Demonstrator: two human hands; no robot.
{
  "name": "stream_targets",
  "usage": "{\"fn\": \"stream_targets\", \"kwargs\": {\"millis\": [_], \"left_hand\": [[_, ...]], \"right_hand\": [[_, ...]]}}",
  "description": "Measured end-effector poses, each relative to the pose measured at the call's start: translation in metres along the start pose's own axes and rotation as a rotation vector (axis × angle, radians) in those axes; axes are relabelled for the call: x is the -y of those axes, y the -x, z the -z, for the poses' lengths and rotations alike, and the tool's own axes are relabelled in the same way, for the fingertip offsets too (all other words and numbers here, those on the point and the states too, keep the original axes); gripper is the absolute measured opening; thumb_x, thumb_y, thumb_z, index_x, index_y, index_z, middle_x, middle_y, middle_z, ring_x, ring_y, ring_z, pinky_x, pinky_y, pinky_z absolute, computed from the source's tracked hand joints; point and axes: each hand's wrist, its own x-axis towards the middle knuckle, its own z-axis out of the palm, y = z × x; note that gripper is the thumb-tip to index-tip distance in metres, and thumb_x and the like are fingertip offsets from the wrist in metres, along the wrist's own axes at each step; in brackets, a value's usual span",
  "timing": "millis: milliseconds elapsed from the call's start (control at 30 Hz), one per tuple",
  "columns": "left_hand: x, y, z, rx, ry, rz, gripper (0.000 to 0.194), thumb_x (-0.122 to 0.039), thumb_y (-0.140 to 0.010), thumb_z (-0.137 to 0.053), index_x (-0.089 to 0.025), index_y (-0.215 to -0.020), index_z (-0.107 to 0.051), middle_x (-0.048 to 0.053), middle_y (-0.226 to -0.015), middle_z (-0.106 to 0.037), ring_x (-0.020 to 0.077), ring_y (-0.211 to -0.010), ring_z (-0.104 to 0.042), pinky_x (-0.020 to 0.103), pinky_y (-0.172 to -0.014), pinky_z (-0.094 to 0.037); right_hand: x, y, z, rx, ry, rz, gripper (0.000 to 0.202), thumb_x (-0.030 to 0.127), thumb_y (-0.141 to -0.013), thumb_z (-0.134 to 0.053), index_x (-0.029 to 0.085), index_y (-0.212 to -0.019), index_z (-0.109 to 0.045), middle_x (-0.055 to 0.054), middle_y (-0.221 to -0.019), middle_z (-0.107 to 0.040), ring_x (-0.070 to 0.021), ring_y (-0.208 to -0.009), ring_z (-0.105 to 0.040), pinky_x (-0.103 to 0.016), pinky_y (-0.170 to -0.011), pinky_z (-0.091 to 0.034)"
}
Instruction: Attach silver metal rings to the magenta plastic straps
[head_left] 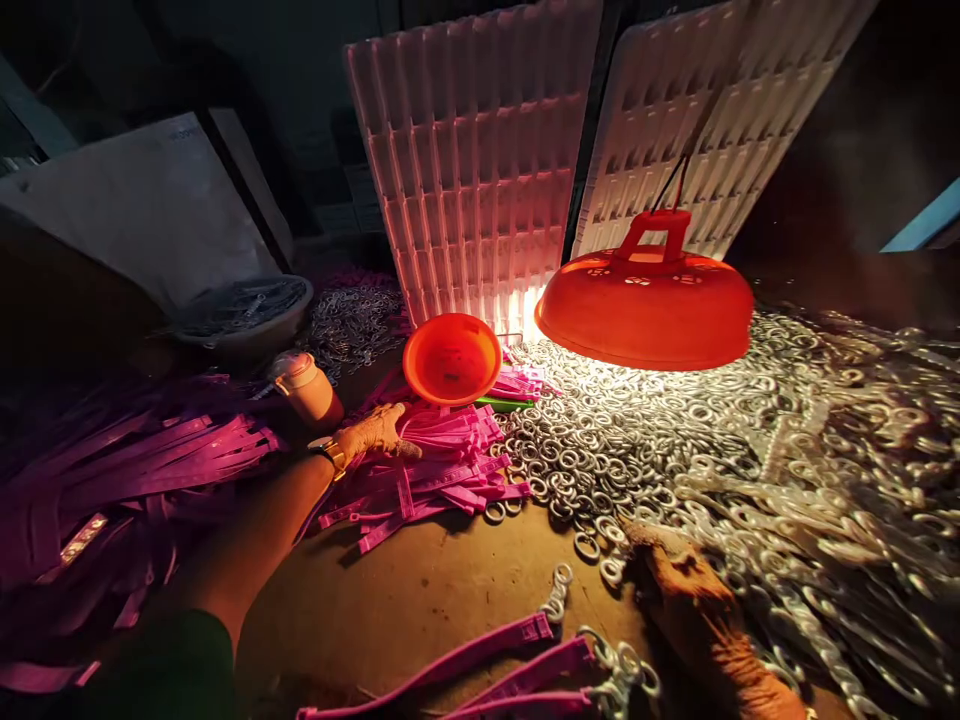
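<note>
My left hand (379, 432), with a gold watch on its wrist, reaches over a pile of pink straps (450, 465); its fingers are spread at the left edge of the pile. At the lower right, my right hand (679, 575) is at the near edge of a large heap of metal rings (615, 450). Its fingertips are close to the rings, and whether they pinch one is hidden. Pink straps with rings attached (517, 655) lie at the front edge.
An orange lamp shade (645, 305) hangs low over the rings. An orange bowl (452, 360) sits behind the straps, beside a capped bottle (306, 388). More pink straps (172, 450) lie at left. A tub (281, 315) and upright ribbed panels (480, 170) stand behind.
</note>
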Motion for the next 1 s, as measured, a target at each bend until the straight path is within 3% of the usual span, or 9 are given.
{"fn": "stream_targets", "kwargs": {"millis": [167,367,533,600,700,767,833,900,1000], "left_hand": [[-0.005,0.019,-0.01,0.11,-0.185,0.064,0.055,-0.044,-0.056,-0.07,-0.014,-0.1,-0.058,0.016,-0.099,-0.067,0.0303,-0.089,-0.064,0.031,-0.069,-0.046],[-0.025,0.045,-0.006,0.044,-0.235,0.065,0.039,-0.029,-0.056,-0.067,-0.014,-0.091,-0.062,0.014,-0.085,-0.07,0.0287,-0.078,-0.066,0.03,-0.061,-0.044],[-0.059,0.075,0.0,-0.047,-0.293,0.041,0.032,-0.022,-0.058,-0.066,-0.01,-0.088,-0.064,0.017,-0.082,-0.069,0.0336,-0.08,-0.065,0.037,-0.067,-0.048],[-0.075,0.092,-0.016,-0.128,-0.322,0.011,0.03,-0.019,-0.066,-0.06,-0.008,-0.093,-0.064,0.019,-0.091,-0.067,0.036,-0.091,-0.062,0.043,-0.078,-0.047],[-0.094,0.119,-0.064,-0.338,-0.363,-0.114,0.044,-0.026,-0.077,-0.053,-0.003,-0.114,-0.058,0.025,-0.111,-0.061,0.04,-0.108,-0.054,0.054,-0.096,-0.037],[-0.1,0.133,-0.099,-0.395,-0.365,-0.119,0.053,-0.028,-0.08,-0.052,-0.001,-0.126,-0.051,0.027,-0.119,-0.058,0.0414,-0.111,-0.052,0.058,-0.097,-0.035],[-0.098,0.142,-0.127,-0.566,-0.311,-0.099,0.054,-0.026,-0.083,-0.049,-0.001,-0.132,-0.046,0.026,-0.124,-0.055,0.0393,-0.112,-0.052,0.056,-0.097,-0.037],[-0.091,0.143,-0.14,-0.663,-0.297,-0.085,0.056,-0.023,-0.085,-0.046,-0.003,-0.137,-0.042,0.024,-0.128,-0.053,0.0365,-0.115,-0.051,0.054,-0.1,-0.036],[-0.071,0.136,-0.135,-0.624,-0.34,-0.144,0.06,-0.017,-0.082,-0.046,-0.008,-0.141,-0.038,0.02,-0.127,-0.056,0.0336,-0.114,-0.052,0.052,-0.102,-0.034]], "right_hand": [[0.007,0.001,-0.004,-0.033,-0.003,-0.078,0.036,0.012,-0.068,-0.049,0.017,-0.101,-0.063,-0.012,-0.086,-0.064,-0.0263,-0.083,-0.058,-0.037,-0.073,-0.049],[0.011,-0.001,-0.002,-0.047,-0.017,-0.116,0.041,0.011,-0.065,-0.048,0.015,-0.103,-0.063,-0.011,-0.084,-0.064,-0.0256,-0.08,-0.057,-0.038,-0.073,-0.048],[0.009,-0.001,-0.003,-0.062,-0.016,-0.076,0.036,0.012,-0.068,-0.049,0.015,-0.101,-0.064,-0.012,-0.086,-0.063,-0.0259,-0.084,-0.056,-0.037,-0.075,-0.047],[0.009,-0.001,-0.003,-0.064,-0.021,-0.08,0.034,0.013,-0.069,-0.05,0.015,-0.1,-0.064,-0.012,-0.086,-0.063,-0.0262,-0.085,-0.056,-0.038,-0.076,-0.047],[0.013,-0.002,0.0,-0.051,-0.018,-0.092,0.031,0.013,-0.071,-0.049,0.014,-0.098,-0.064,-0.013,-0.086,-0.063,-0.0275,-0.087,-0.056,-0.038,-0.074,-0.048],[0.015,-0.002,0.002,-0.041,-0.006,-0.106,0.033,0.012,-0.071,-0.049,0.014,-0.1,-0.064,-0.014,-0.088,-0.063,-0.0286,-0.089,-0.056,-0.038,-0.073,-0.048],[0.017,-0.002,0.004,-0.038,0.002,-0.109,0.034,0.012,-0.072,-0.048,0.013,-0.102,-0.064,-0.015,-0.089,-0.062,-0.029,-0.089,-0.055,-0.038,-0.072,-0.047],[0.016,-0.001,0.003,-0.057,0.017,-0.091,0.031,0.013,-0.074,-0.048,0.012,-0.101,-0.065,-0.015,-0.087,-0.062,-0.0287,-0.087,-0.055,-0.037,-0.071,-0.046],[0.011,0.003,-0.002,-0.104,0.029,-0.065,0.027,0.015,-0.076,-0.048,0.013,-0.097,-0.066,-0.013,-0.078,-0.061,-0.0267,-0.079,-0.054,-0.035,-0.068,-0.045]]}}
